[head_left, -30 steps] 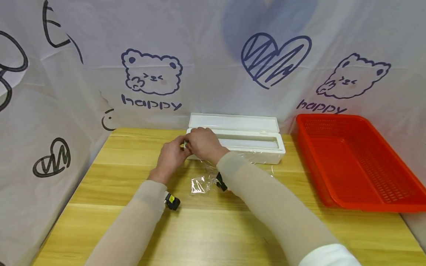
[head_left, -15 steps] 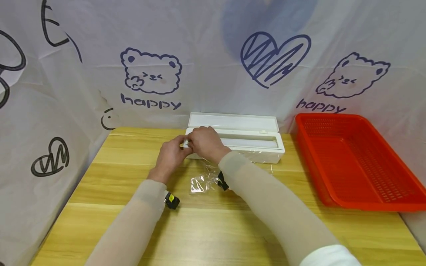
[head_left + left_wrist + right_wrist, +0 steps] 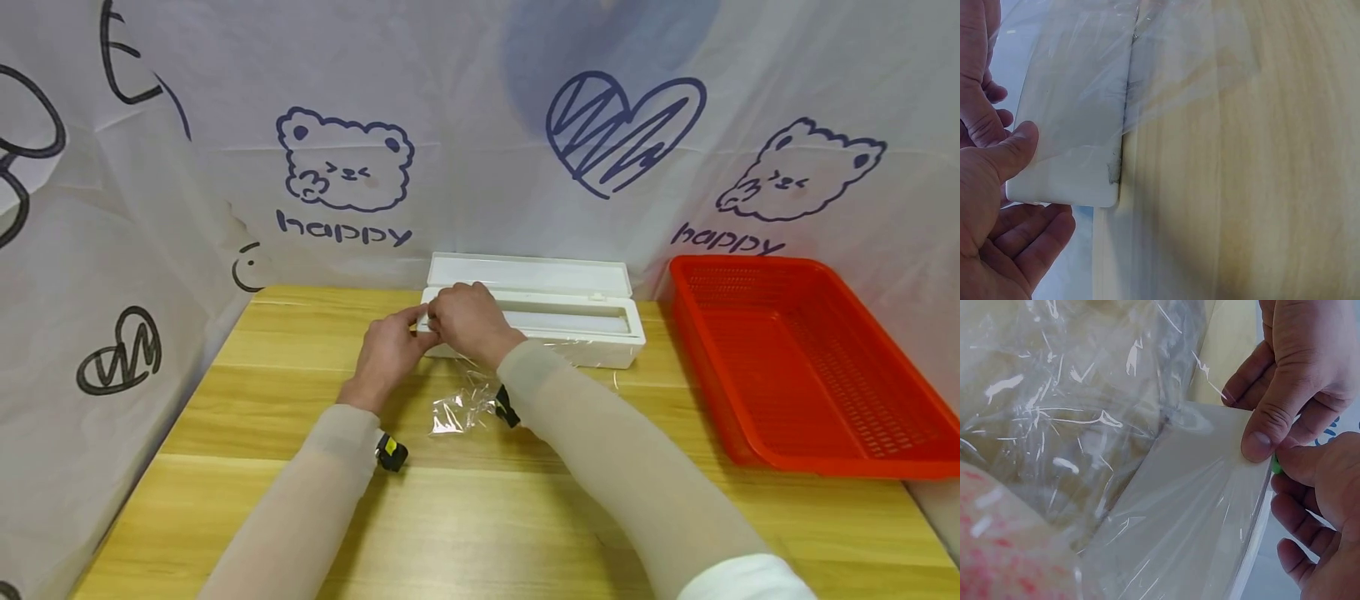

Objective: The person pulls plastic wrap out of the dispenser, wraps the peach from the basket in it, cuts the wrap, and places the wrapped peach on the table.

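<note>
A long white cling film dispenser box [image 3: 611, 354] stands at the back of the table, its lid [image 3: 528, 273] raised and a white roll [image 3: 566, 322] inside. My left hand [image 3: 388, 346] grips the box's left end, thumb on the front face and fingers around the end. My right hand [image 3: 468, 321] pinches a small green slider [image 3: 1277, 464] at the top edge by that corner; the fingers mostly hide it. Clear cling film [image 3: 450, 414] hangs over the box front and lies crumpled on the table below.
A red plastic basket [image 3: 817, 367] stands on the right side of the table [image 3: 465, 517]. A white printed cloth [image 3: 480, 183] rises right behind the box and continues along the left side.
My right hand has shifted slightly to the right along the box edge, and the green slider has gone from sight in the head view. My left hand keeps its hold.
</note>
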The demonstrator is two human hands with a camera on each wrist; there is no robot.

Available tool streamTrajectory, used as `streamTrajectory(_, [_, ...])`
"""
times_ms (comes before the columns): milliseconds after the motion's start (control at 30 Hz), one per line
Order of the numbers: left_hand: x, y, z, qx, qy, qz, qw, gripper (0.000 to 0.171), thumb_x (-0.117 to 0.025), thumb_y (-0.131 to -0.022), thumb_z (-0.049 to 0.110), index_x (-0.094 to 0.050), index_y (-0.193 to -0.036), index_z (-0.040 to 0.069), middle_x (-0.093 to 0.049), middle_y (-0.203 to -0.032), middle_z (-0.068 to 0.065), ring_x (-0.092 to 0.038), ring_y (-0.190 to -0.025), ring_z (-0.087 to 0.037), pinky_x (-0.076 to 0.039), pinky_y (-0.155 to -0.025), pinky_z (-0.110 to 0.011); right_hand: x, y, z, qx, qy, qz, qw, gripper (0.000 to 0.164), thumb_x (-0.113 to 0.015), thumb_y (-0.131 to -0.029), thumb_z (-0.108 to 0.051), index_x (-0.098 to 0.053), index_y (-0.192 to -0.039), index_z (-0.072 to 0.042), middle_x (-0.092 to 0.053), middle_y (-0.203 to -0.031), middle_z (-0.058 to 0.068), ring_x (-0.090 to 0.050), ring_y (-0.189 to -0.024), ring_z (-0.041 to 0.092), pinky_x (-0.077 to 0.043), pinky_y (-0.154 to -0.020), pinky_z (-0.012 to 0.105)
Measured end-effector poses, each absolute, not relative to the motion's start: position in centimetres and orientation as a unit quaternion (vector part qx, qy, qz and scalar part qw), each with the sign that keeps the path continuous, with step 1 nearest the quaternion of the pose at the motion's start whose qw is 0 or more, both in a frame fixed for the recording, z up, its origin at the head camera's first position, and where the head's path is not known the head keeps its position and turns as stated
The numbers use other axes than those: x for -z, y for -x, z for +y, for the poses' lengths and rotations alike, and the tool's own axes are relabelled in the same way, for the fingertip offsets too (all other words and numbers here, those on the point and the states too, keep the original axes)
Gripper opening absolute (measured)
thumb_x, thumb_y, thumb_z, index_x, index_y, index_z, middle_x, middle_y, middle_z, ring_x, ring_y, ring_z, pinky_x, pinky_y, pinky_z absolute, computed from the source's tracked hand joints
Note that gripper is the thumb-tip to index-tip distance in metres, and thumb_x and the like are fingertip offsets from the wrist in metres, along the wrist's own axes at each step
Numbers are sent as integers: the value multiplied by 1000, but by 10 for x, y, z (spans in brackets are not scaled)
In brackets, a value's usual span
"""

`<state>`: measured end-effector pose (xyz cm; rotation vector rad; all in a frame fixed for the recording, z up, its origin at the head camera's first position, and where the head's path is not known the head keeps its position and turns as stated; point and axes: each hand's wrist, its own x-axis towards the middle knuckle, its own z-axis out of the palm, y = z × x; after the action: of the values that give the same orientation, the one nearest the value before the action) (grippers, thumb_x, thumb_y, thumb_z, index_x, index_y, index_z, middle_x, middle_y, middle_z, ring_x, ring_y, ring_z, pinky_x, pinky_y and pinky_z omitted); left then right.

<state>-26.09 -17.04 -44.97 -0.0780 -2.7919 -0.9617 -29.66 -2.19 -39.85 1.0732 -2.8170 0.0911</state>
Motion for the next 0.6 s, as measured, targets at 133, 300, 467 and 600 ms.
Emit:
streamTrajectory(133, [449, 261, -171, 325, 26, -941, 93, 55, -73, -84, 44, -60, -132, 20, -71, -112, -10, -58, -83, -25, -51, -76, -40, 398, 296, -21, -35, -358, -931, 62, 9, -64, -90, -22, -74, -89, -20, -70, -85, -7, -56, -80, 15, -48, -77, 40])
streamTrajectory(300, [448, 261, -171, 324, 28, -941, 91, 60, -73, -82, 48, -59, -133, 18, -70, -115, -10, -59, -86, -25, -51, -80, -43, 398, 298, -19, -35, -364, -928, 65, 9, -65, -89, -22, -73, -88, -19, -69, -84, -5, -57, -81, 17, -49, -75, 40])
streamTrajectory(467, [448, 260, -172, 320, 23, -944, 84, 66, -72, -81, 52, -57, -135, 16, -73, -107, -11, -59, -83, -25, -51, -78, -42, 399, 299, -18, -34, -370, -926, 63, 9, -64, -90, -23, -73, -89, -19, -70, -85, -5, -58, -83, 18, -51, -76, 40])
streamTrajectory(600, [448, 260, -172, 321, 18, -943, 80, 67, -72, -81, 52, -56, -136, 17, -73, -106, -12, -59, -76, -23, -50, -74, -40, 399, 300, -17, -36, -371, -926, 62, 10, -65, -90, -25, -73, -91, -19, -70, -86, -4, -59, -83, 18, -51, -78, 40])
